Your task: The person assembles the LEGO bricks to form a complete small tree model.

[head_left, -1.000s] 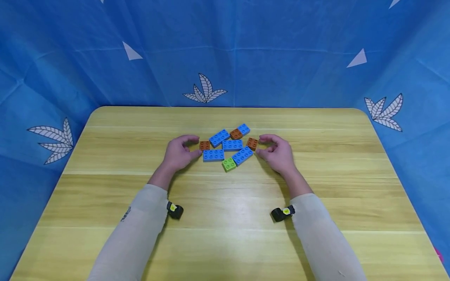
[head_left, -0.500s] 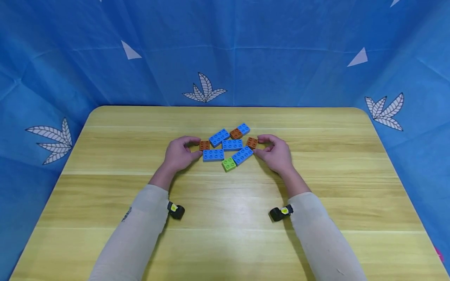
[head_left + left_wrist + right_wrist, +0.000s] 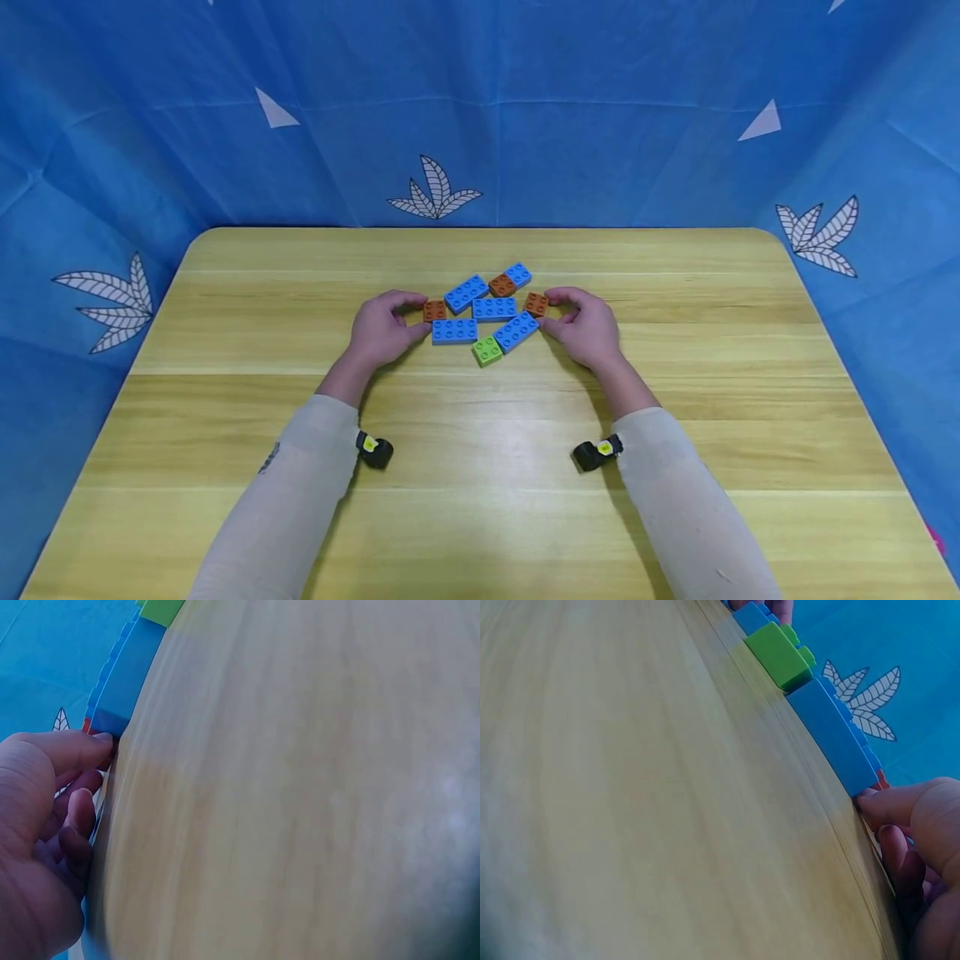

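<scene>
Several toy building bricks lie flat on the table, packed into one loose cluster in the head view. At its left end my left hand (image 3: 378,329) touches a small brown brick (image 3: 434,311) and a long blue brick (image 3: 454,332), thumb and forefinger apart. Opposite, my right hand (image 3: 591,332) has its forefinger by another brown brick (image 3: 536,304) and its thumb at the end of a slanted blue brick (image 3: 516,332). A green brick (image 3: 487,351) sits at the front. In the right wrist view, the thumb is right at the blue brick's (image 3: 831,739) end.
Within the cluster lie a middle blue brick (image 3: 494,309), an upper blue brick (image 3: 467,293), a third brown brick (image 3: 502,285) and a small blue one (image 3: 517,275). The wooden table (image 3: 480,517) ends at a blue patterned curtain (image 3: 600,108).
My right hand has moved slightly left, closer against the right end of the cluster. My left hand has edged right to the bricks. The bricks keep almost the same arrangement.
</scene>
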`<state>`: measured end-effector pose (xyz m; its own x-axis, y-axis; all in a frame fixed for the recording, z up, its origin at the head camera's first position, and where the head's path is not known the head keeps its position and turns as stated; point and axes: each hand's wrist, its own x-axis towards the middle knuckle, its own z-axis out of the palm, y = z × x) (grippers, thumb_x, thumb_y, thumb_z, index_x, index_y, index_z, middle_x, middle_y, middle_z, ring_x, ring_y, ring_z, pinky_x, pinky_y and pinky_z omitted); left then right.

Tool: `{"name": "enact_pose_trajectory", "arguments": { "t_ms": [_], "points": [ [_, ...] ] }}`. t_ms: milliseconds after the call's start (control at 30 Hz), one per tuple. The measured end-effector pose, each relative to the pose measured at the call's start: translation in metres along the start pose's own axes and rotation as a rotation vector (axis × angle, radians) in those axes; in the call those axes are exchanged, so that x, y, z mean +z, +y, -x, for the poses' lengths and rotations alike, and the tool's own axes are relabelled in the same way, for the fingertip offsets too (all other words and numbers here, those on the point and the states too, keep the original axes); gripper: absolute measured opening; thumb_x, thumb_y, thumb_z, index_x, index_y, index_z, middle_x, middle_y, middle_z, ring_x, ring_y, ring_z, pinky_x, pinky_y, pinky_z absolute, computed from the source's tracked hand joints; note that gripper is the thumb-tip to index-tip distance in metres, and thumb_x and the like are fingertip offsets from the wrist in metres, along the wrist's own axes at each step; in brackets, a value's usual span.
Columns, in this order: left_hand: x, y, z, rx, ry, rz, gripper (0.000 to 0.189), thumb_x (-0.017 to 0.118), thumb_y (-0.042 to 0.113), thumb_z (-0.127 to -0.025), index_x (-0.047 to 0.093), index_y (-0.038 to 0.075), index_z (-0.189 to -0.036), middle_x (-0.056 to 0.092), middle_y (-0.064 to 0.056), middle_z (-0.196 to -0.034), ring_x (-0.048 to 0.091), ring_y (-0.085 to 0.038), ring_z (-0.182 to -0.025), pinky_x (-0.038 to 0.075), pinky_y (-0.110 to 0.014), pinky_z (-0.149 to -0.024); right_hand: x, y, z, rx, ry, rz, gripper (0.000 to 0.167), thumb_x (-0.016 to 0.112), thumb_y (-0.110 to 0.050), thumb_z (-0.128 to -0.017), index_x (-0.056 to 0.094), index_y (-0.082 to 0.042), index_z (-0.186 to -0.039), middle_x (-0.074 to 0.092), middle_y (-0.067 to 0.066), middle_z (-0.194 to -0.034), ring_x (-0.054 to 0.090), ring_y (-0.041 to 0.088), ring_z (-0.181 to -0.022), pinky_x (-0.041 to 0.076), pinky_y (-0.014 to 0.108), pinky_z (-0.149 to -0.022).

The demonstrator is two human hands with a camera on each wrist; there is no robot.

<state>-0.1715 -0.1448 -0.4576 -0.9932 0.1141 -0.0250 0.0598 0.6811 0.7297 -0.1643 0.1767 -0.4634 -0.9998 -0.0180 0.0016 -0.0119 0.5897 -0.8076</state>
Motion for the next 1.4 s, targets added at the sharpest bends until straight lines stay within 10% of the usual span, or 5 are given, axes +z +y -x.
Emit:
{"name": "enact_pose_trajectory", "arguments": {
  "t_ms": [833,1400],
  "points": [
    [-0.001,-0.002,0.008,-0.067,0.05,0.163,0.038,0.079,0.019,-0.088,0.068,0.013,-0.124,0.058,-0.007,-0.091,0.05,-0.024,-0.071,0.041,-0.032,-0.058,-0.016,0.007,0.016,0.029,-0.014,-0.096,0.038,0.079,-0.017,-0.088,0.067,-0.01,-0.123,0.065,0.005,-0.11,0.054,0.023,-0.074,0.045,0.032,-0.063],
    [-0.006,0.012,0.012,0.042,0.131,0.253,0.036,0.081,0.013,-0.086,0.069,0.008,-0.119,0.055,-0.013,-0.08,0.046,-0.024,-0.06,0.035,-0.028,-0.05,-0.023,0.004,0.043,-0.036,-0.095,-0.115,0.037,0.082,-0.011,-0.084,0.069,-0.011,-0.118,0.065,0.006,-0.091,0.055,0.023,-0.063,0.043,0.028,-0.051]
  ]
}}
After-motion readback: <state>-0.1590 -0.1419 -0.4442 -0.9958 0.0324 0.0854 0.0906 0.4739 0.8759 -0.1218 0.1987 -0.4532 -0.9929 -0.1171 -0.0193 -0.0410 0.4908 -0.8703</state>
